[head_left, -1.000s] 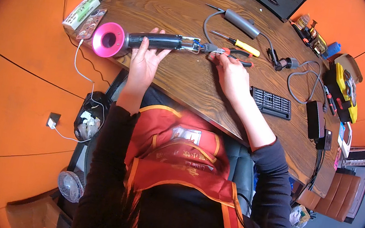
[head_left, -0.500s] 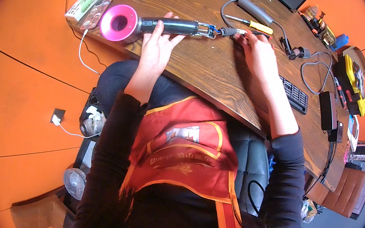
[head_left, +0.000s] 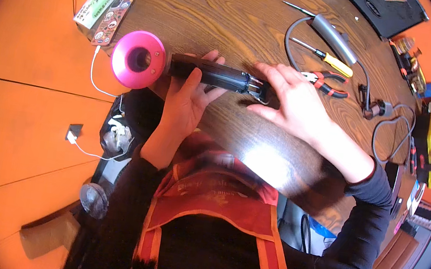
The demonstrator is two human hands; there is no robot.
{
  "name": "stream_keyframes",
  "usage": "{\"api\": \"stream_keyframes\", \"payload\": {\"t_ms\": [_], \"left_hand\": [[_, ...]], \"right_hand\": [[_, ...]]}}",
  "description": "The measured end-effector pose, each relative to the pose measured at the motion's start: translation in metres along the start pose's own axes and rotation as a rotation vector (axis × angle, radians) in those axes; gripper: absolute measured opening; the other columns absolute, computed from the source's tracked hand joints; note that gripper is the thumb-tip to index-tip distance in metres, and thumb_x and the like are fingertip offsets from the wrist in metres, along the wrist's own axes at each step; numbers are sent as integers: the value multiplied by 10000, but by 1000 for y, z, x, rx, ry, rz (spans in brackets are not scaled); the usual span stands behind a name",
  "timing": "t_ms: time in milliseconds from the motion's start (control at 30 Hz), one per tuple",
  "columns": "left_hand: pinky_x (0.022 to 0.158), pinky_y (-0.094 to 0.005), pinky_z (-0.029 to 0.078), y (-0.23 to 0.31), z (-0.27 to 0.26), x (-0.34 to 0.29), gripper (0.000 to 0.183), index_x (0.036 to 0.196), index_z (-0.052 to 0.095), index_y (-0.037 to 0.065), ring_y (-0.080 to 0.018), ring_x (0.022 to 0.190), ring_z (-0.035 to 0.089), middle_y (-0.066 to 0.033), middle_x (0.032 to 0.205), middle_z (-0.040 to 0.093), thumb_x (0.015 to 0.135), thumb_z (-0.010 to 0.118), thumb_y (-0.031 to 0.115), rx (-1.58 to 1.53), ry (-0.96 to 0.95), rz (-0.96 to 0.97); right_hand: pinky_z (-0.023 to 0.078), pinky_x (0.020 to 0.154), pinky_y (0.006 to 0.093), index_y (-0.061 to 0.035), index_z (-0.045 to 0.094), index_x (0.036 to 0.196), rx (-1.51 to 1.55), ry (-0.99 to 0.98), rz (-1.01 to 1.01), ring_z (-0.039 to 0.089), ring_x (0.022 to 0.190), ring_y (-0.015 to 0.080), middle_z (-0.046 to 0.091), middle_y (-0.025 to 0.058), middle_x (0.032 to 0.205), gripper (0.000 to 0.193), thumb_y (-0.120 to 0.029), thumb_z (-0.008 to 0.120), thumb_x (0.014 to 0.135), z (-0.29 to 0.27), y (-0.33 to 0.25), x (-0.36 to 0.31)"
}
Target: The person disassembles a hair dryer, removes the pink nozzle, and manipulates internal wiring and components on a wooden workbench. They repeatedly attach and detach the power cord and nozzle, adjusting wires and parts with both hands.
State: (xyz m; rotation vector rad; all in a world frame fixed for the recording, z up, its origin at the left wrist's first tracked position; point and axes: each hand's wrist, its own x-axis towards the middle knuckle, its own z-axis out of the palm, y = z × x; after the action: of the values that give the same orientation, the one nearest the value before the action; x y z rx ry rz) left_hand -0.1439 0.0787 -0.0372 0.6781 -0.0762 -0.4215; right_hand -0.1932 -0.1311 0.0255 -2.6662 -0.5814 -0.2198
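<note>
Left hand [head_left: 190,101] wrapped around the hair dryer [head_left: 220,76] at its black handle, over the desk [head_left: 230,22]; right hand [head_left: 298,104] loosely spread about its exposed end [head_left: 256,88], contact unclear. Support that handle steadily, and handle the inner parts gently, without tugging.

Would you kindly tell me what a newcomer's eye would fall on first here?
Probably the pink-headed hair dryer, left of centre, its black handle in the left hand. Next would come the vivid orange wall at the left, then the yellow-handled screwdriver and red-and-black pliers on the tabletop beyond the right hand.
</note>
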Motion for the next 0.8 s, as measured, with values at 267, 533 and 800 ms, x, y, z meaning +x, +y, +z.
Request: {"api": "stream_keyframes", "payload": {"t_ms": [267, 533, 800], "left_hand": [[1011, -502, 380, -28, 33, 3, 428, 1303, 344, 23, -308, 1272, 394, -202, 1352, 414, 952, 481, 226, 135, -43, -39], [871, -312, 481, -73, 66, -27, 446, 1260, 351, 76, -140, 1064, 497, -64, 1159, 483, 877, 580, 82, 140, 6, -141], [869, -412, 509, -67, 70, -23, 377, 1302, 333, 54, -298, 1048, 582, -187, 1210, 529, 949, 452, 117, 95, 43, 29]], "right_hand": [[516, 634, 418, -25, 533, 1023, 74, -1, 87, 623, 720, 352, 599, 162, 821, 345, -226, 658, 772, 2, 6, -25], [519, 628, 428, 21, 533, 1063, 81, 57, 94, 628, 730, 382, 612, 220, 863, 417, -248, 667, 774, 5, 9, -45], [475, 812, 405, -29, 503, 1214, 168, 131, -167, 614, 850, 315, 628, 141, 963, 682, -269, 773, 636, -17, 32, -56]]}}
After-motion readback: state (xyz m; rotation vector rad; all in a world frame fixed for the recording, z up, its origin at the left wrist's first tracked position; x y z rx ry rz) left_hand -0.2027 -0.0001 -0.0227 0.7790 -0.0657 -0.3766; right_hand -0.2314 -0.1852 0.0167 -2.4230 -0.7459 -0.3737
